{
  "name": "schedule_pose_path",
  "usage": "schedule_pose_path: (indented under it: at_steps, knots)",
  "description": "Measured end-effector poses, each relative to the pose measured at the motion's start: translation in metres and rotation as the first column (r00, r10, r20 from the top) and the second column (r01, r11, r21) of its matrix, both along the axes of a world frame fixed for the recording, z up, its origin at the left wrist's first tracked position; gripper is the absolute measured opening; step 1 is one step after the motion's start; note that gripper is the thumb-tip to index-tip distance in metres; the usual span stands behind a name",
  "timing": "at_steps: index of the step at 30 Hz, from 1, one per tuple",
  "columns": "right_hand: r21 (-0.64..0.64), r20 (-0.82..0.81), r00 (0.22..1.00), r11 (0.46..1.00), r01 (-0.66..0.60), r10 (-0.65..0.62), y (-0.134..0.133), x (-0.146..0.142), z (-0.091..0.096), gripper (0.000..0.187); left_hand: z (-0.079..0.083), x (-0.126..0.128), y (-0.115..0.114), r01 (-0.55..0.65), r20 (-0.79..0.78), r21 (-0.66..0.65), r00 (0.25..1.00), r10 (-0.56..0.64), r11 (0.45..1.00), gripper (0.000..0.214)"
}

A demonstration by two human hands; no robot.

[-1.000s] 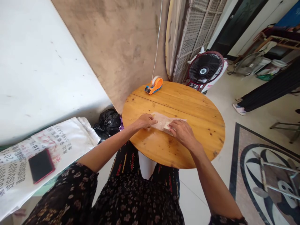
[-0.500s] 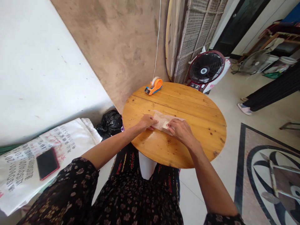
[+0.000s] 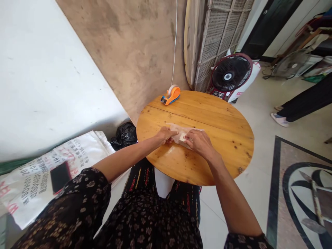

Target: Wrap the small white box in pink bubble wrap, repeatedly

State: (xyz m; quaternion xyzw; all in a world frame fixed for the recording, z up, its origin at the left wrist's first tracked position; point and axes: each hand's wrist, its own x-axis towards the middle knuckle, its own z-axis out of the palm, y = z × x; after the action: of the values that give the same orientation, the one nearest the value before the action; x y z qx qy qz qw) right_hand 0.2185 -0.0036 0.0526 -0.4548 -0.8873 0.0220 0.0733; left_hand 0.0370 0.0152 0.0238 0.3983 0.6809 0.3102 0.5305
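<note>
A thin, whitish see-through sheet (image 3: 176, 128) lies on the round wooden table (image 3: 220, 145) in front of me. On it is a small cream-white block (image 3: 182, 136), partly hidden by my fingers. My left hand (image 3: 165, 135) pinches the left edge of the sheet between thumb and fingers. My right hand (image 3: 199, 141) has its fingers closed on the block, pressing it against the sheet. Further back on the table stands an orange tape dispenser (image 3: 171, 95) with a roll of tape in it.
White printed sacks (image 3: 85, 152) with a dark phone (image 3: 60, 177) on them lie to the left, near a black plastic bag (image 3: 125, 135). Beyond the table stands a fan (image 3: 230, 74). At the right, a person's legs (image 3: 306, 98) show.
The left edge of the sheet is now lifted and folded toward the block by my left hand. My right hand stays on the block. The view has shifted slightly.
</note>
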Motion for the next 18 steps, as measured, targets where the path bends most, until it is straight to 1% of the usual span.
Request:
schedule_pose_path:
  at_steps: [3,7,12,15,18]
  knots:
    - [-0.007,0.02,1.0,1.0,-0.003,0.003,0.0,-0.001,0.003,0.021,-0.002,0.005,0.002,0.014,-0.004,0.033,1.0,-0.014,0.999,0.019]
    - [-0.028,0.033,0.999,1.0,-0.002,0.003,0.0,-0.001,0.004,0.018,-0.006,0.012,0.0,0.023,-0.019,0.156,1.0,-0.02,0.987,0.015]
    - [-0.04,0.008,1.0,0.999,-0.007,0.007,0.003,0.002,0.0,0.017,-0.011,0.019,-0.008,0.055,-0.038,0.309,0.998,-0.045,0.949,0.007]
    - [-0.038,-0.015,1.0,0.999,-0.02,0.019,0.003,0.004,0.0,0.017,-0.012,0.021,-0.007,0.096,-0.073,0.361,0.995,-0.075,0.928,0.008]
    - [-0.039,-0.017,1.0,0.999,-0.025,0.024,0.002,0.004,0.001,0.014,-0.008,0.021,-0.003,0.15,-0.125,0.397,0.986,-0.109,0.906,0.009]
